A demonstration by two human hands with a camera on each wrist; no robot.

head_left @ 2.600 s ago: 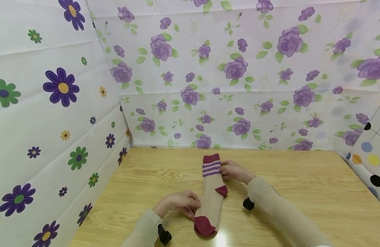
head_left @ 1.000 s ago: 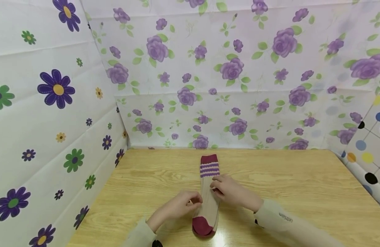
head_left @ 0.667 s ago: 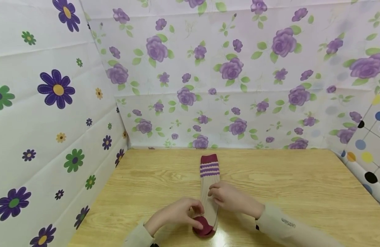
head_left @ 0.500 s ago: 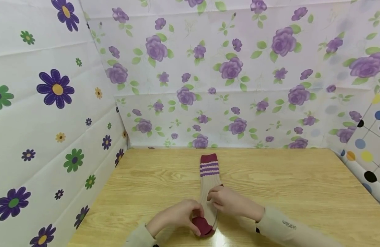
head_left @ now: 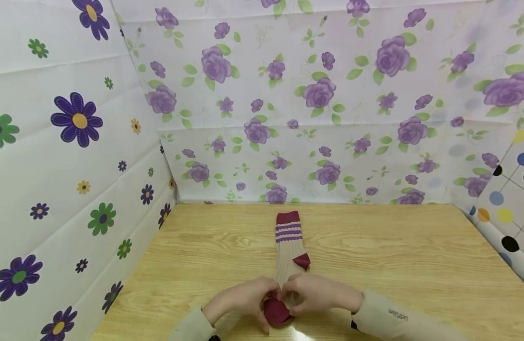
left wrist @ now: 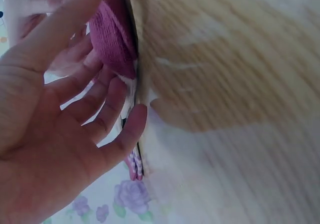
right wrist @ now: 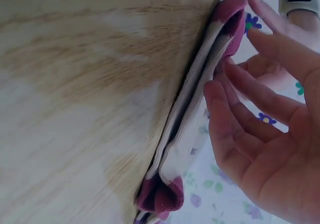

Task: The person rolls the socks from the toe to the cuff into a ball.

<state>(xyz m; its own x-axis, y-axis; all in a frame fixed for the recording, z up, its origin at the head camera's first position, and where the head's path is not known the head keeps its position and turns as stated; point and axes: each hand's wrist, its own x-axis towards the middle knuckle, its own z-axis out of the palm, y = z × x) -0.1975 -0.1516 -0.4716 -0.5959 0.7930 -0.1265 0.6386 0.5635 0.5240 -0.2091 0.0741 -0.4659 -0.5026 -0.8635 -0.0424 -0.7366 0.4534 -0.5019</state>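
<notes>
Socks (head_left: 288,258) on wooden tabletop (head_left: 394,251), rose-print backdrop (head_left: 355,156)

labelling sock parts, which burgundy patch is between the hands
The toe patch, at the near end between left hand and right hand; heel patch and cuff lie beyond both.

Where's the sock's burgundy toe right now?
Head view, low and just right of centre: the burgundy toe sits between the left hand and right hand, at the end opposite the striped cuff.
</notes>
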